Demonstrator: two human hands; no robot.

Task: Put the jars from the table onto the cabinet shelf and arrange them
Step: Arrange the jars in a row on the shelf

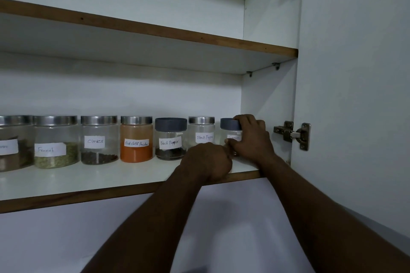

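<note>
You look up into an open white cabinet. On its lower shelf a row of seven clear jars stands upright along the back, side by side.

From the left:
- A silver-lidded jar, cut off by the frame edge, its label unreadable.
- The Fennel jar, with green seeds.
- The Cloves jar.
- The Red chilli Powder jar, orange inside.
- A grey-lidded Black Pepper jar.
- A silver-lidded Black Pepper jar, standing just beside it.
- The last jar, at the right end near the cabinet's side wall. It has a grey lid and a label that is partly hidden.

Your right hand grips this last jar. The fingers curl over the lid's right edge and down the jar's side, and the thumb lies across the front below the label.

Your left hand rests on the shelf's front edge, in front of the silver-lidded Black Pepper jar. Its fingers are curled into a loose fist. The knuckles meet your right thumb at the foot of the last jar. You cannot tell whether this hand holds anything.

Above, an upper shelf with a brown edge spans the cabinet. The open door stands at the right on a metal hinge.
</note>
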